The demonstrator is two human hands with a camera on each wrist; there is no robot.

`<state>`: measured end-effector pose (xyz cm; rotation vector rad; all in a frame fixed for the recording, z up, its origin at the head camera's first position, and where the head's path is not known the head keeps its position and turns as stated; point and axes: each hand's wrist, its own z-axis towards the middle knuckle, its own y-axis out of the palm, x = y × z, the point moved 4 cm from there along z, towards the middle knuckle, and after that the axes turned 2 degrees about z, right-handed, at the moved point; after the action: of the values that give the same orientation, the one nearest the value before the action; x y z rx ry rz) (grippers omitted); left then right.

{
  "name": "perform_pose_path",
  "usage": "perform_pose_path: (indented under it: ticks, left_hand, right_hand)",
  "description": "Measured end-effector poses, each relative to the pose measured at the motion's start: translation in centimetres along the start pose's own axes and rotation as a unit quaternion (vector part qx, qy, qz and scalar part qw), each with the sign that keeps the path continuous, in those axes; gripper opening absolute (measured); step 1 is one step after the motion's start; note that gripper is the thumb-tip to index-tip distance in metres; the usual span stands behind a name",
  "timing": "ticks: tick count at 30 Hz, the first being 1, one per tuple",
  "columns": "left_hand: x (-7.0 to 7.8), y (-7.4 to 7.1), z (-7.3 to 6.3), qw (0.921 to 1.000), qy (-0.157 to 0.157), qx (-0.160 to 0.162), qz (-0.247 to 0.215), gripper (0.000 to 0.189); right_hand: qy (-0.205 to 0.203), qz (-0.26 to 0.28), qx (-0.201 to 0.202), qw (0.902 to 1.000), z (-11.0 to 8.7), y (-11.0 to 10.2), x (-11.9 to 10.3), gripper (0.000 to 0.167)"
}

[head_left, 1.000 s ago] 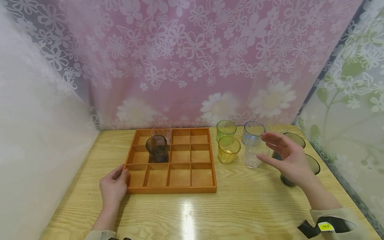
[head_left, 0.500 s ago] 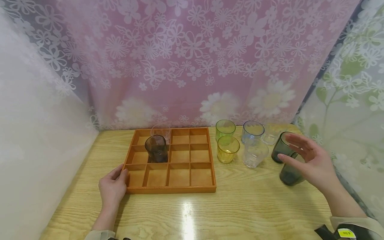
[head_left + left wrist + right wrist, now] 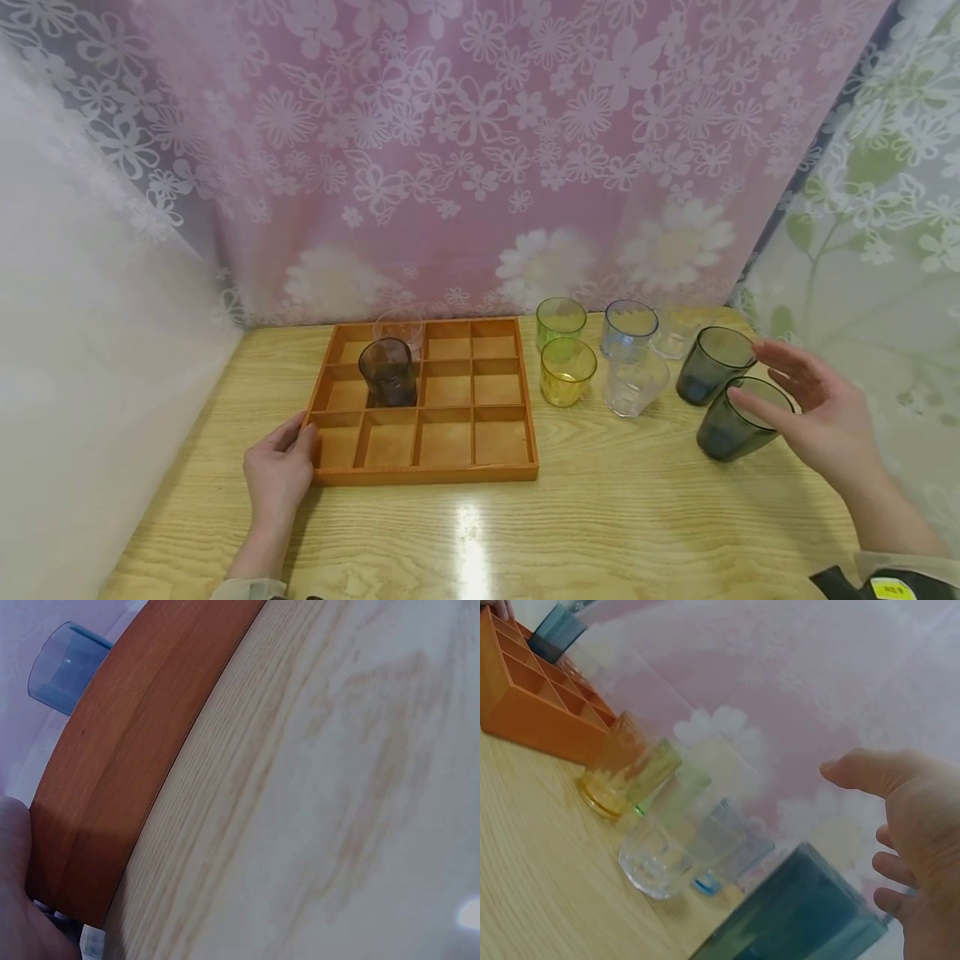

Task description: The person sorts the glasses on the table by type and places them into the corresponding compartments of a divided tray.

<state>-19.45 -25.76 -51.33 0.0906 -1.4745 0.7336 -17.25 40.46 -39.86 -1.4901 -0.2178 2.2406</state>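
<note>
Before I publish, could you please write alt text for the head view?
The right hand hovers by two grey glasses; the left hand grips a tray holding a dark glass and a clear glass. Between tray and right hand, a green glass, yellow glass, blue glass and two clear glasses stand on a table.

At lower centre, the pale-yellow wood-grained tabletop (image 3: 600, 525) is gleaming glossily; left of centre, the orange-brown rectangular wooden tray (image 3: 423, 476) is looking smooth; at right, dark-grey round glass-like tumblers (image 3: 729, 432) are looking smooth.

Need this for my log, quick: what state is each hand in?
Left hand: closed, holding the wooden tray.
Right hand: open, beside the nearest dark glass.
</note>
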Motion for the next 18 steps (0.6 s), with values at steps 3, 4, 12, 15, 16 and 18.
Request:
perform_pose_path:
  ticks: [3,4,12,15,16,18]
  left_hand:
    - [0.0,0.0,0.0,1.0,0.004,0.0,0.002,0.033]
    - [0.0,0.0,0.0,1.0,0.004,0.0,0.003,0.033]
    - [0.2,0.0,-0.1,1.0,0.003,-0.001,0.003,0.033]
    - [0.2,0.0,-0.1,1.0,0.003,0.001,0.005,0.033]
    - [0.2,0.0,-0.1,1.0,0.003,0.001,0.006,0.033]
    - [0.2,0.0,0.0,1.0,0.004,0.002,0.007,0.033]
  right_hand:
    - [0.008,-0.026,0.002,0.9996,-0.3,-0.3,0.8,0.072]
    - [0.013,-0.022,0.001,0.9997,-0.4,-0.4,1.1,0.072]
    - [0.04,0.043,0.0,0.9983,-1.5,-0.4,3.2,0.069]
    - [0.043,0.114,-0.003,0.9926,-2.0,-0.1,3.9,0.069]
    - [0.046,0.138,-0.002,0.9893,-2.1,0.1,4.1,0.07]
    - [0.053,0.187,-0.001,0.9809,-2.4,0.3,4.4,0.071]
